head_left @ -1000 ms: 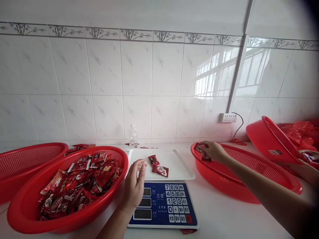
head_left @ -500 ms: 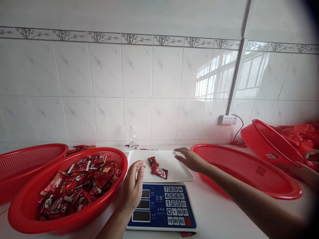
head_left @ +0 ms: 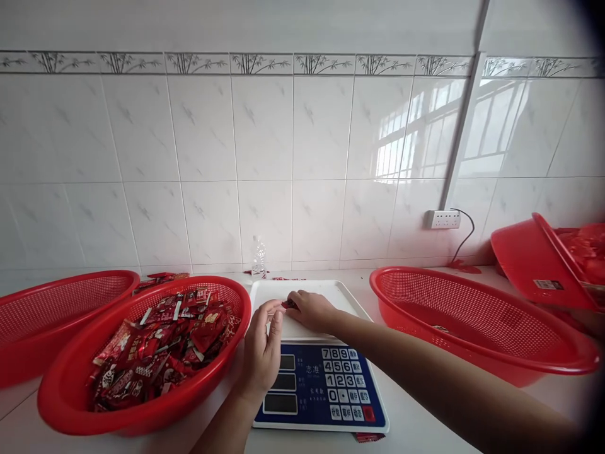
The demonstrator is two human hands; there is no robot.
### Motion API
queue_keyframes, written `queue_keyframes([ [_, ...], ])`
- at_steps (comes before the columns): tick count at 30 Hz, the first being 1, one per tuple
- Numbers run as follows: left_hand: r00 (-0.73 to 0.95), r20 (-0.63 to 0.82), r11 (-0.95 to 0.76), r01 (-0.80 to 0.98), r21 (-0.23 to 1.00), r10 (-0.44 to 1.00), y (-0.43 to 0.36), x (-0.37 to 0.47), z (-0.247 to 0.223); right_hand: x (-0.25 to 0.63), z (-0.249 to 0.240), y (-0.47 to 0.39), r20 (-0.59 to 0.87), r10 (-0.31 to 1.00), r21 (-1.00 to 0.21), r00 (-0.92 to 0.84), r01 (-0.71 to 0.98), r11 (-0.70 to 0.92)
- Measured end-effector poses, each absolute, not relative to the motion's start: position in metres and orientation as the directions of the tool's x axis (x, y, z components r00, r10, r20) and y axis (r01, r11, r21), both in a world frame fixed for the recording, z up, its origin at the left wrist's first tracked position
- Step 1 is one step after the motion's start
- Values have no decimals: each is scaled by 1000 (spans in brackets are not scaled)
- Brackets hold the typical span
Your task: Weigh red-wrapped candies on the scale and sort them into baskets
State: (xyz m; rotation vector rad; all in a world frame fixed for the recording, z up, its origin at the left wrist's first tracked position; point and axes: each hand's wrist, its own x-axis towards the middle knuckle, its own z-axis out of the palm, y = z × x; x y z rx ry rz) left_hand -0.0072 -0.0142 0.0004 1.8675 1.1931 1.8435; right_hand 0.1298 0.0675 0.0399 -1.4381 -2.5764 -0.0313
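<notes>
A digital scale (head_left: 326,384) with a blue keypad panel and a white tray (head_left: 338,299) stands in front of me. Over the tray, my right hand (head_left: 314,310) curls around small red candy packets (head_left: 289,304); only a bit of them shows, so I cannot tell how many. My left hand (head_left: 265,340) is at the tray's left edge, palm inward and thumb apart, its fingertips close to the packets. Left of it, a red oval basket (head_left: 51,403) holds a heap of red candy packets (head_left: 155,347).
On the right lies another red basket (head_left: 472,296) with a small item at its bottom. A further red basket (head_left: 23,315) is at far left. Behind the scale stand a clear bottle (head_left: 259,257) and loose packets. A tilted red basket (head_left: 529,258) leans at far right, below a wall socket (head_left: 444,219).
My right hand has moved left from the tray's right side and closed on the packets that lay there. My left hand stays by the tray's left edge. The view has shifted slightly.
</notes>
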Motion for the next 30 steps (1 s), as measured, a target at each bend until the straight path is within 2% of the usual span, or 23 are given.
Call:
queue_keyframes([
  [12, -161, 716, -635, 361, 683, 679, -15, -9, 1, 148, 43, 70, 234, 834, 4, -499, 859, 513],
  [16, -146, 714, -632, 370, 681, 685, -17, -8, 2, 186, 53, 76, 299, 868, -21, -396, 907, 421],
  [20, -154, 720, -637, 367, 678, 677, -19, -7, 3, 247, 68, 83, 364, 904, -51, -223, 965, 258],
  [25, -153, 709, -637, 339, 692, 689, -20, -5, 5, 318, 70, 75, 341, 939, -26, -46, 998, 58],
  [27, -145, 710, -637, 346, 689, 689, -19, -5, 4, 330, 66, 70, 318, 948, -7, -30, 999, 34],
  [30, -142, 719, -632, 383, 674, 681, -19, -5, 2, 324, 57, 67, 323, 943, -7, -75, 997, 82],
])
